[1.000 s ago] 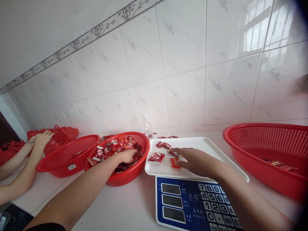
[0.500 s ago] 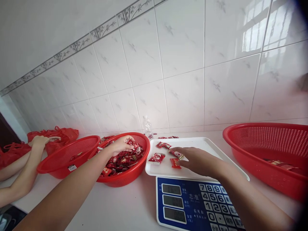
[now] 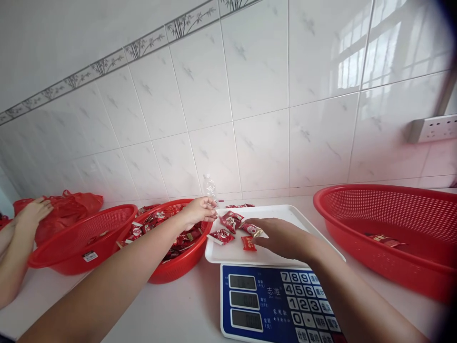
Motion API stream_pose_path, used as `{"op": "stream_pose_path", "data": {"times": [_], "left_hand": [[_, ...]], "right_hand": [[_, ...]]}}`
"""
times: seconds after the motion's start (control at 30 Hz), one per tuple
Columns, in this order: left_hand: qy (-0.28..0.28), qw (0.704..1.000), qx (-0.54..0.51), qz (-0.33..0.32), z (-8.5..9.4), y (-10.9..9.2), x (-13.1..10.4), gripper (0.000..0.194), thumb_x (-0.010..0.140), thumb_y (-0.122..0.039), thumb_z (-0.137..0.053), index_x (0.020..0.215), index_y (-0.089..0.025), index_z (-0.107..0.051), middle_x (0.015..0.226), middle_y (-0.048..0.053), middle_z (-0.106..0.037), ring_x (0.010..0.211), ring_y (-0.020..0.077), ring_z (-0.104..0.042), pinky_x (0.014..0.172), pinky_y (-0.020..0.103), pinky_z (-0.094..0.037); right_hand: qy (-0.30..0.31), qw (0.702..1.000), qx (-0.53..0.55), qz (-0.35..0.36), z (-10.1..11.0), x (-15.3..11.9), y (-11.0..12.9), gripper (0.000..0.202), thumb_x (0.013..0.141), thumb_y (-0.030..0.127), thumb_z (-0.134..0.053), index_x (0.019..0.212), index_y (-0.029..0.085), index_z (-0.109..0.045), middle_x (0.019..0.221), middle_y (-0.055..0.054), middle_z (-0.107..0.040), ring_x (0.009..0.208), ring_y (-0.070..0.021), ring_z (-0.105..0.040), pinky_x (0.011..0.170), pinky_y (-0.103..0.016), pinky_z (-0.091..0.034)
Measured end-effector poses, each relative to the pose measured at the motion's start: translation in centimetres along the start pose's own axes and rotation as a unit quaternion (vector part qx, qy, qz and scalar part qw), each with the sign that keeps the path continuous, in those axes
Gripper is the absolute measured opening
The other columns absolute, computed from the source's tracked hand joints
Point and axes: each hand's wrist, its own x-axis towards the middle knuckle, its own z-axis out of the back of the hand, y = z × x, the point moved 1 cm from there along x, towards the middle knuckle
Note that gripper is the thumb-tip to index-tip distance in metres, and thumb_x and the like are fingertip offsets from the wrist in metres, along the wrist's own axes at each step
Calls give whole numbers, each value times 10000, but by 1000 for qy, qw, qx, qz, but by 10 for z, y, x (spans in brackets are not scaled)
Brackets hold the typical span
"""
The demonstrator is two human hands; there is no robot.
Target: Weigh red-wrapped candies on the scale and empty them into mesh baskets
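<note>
My left hand (image 3: 200, 212) reaches over the rim of a red basket (image 3: 178, 274) full of red wrapped snacks. Its fingertips are pinched at the edge of a red-and-white snack packet (image 3: 231, 221) above the left side of a white tray (image 3: 285, 214). My right hand (image 3: 280, 236) is curled over the tray, thumb and fingers around a gold-ended snack packet (image 3: 252, 229). Close to its thumb lies a small red packet (image 3: 249, 243). Another red-and-white packet (image 3: 221, 236) rests near the tray's left edge.
A blue-panelled weighing scale (image 3: 271, 305) stands before the tray. To the right is a large red basket (image 3: 385, 190) with a few packets inside. Leftward are another red basket (image 3: 60, 257), red plastic bags (image 3: 78, 205) and another person's hand (image 3: 37, 209). A clear bottle (image 3: 209, 186) stands by the wall.
My left hand has come out of the full basket and moved right to the tray with a red packet. My right hand stays over the tray. The view has turned slightly right.
</note>
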Motion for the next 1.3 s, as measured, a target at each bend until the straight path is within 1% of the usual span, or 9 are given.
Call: {"op": "stream_pose_path", "data": {"times": [0.2, 0.37, 0.5, 0.6, 0.7, 0.83, 0.97, 1.13, 1.3], "left_hand": [[-5, 990, 138, -40, 4, 6, 2, 155, 776, -244, -613, 893, -156, -563, 783, 18, -610, 738, 133, -601, 702, 278, -494], [77, 935, 330, -102, -20, 8, -7, 378, 720, -456, -625, 980, -182, -618, 932, 49, -654, 862, 194, -607, 758, 284, -463], [116, 916, 367, -110, -47, 8, -10, 367, 639, -340, -688, 978, -216, -622, 912, 19, -669, 817, 190, -619, 675, 249, -462], [97, 920, 360, -123, -53, 4, -8, 328, 648, -274, -655, 967, -213, -613, 875, 9, -673, 767, 177, -620, 644, 242, -455], [33, 927, 347, -142, -37, -1, -4, 309, 700, -302, -604, 994, -205, -593, 879, 13, -666, 765, 170, -611, 667, 249, -450], [-45, 918, 380, -102, 6, -2, -4, 317, 745, -339, -566, 1028, -196, -575, 889, 32, -665, 780, 193, -611, 707, 282, -447], [13, 912, 399, -93, 26, 8, -16, 583, 721, -491, -613, 1218, -205, -503, 1289, 112, -521, 1170, 275, -475, 948, 345, -359], [134, 871, 468, -72, -9, 22, -31, 798, 750, -679, -465, 1404, -254, -294, 1513, 72, -158, 1387, 321, 27, 1078, 519, 9], [150, 876, 447, -107, -47, 19, -19, 819, 795, -687, -363, 1429, -189, -221, 1520, 90, -91, 1390, 305, 19, 1088, 506, 23]], "right_hand": [[11, 1000, -8, 0, 1, -1, 3, 466, 822, 305, -462, 1279, 223, -495, 1184, -115, -613, 1052, -291, -568, 833, -405, -435], [16, 1000, -3, 6, -3, 0, 2, 467, 819, 332, -454, 1273, 236, -502, 1171, -102, -617, 1051, -283, -567, 819, -389, -435], [9, 1000, 6, 10, -4, 1, 1, 447, 822, 318, -458, 1262, 253, -504, 1151, -84, -626, 1022, -259, -579, 803, -365, -434], [10, 1000, 10, 4, -2, -1, 3, 405, 831, 346, -457, 1219, 258, -534, 1122, -76, -638, 990, -252, -592, 785, -353, -437], [10, 1000, 12, -3, 2, -2, 3, 421, 832, 362, -453, 1227, 241, -531, 1151, -92, -627, 1024, -270, -578, 797, -365, -437], [8, 1000, 6, -1, 5, -3, 0, 445, 817, 334, -473, 1249, 239, -519, 1165, -94, -622, 1031, -275, -574, 814, -377, -436], [14, 1000, -18, -19, 2, 1, -2, 445, 812, 338, -482, 1243, 235, -528, 1137, -106, -633, 1007, -285, -586, 797, -391, -441], [14, 1000, -17, -7, -7, 5, -1, 465, 811, 296, -468, 1271, 247, -506, 1179, -92, -618, 1055, -279, -569, 830, -391, -430], [7, 1000, -6, 13, -8, 5, -3, 472, 799, 298, -472, 1262, 215, -515, 1167, -105, -622, 1038, -277, -573, 828, -397, -434]]}}
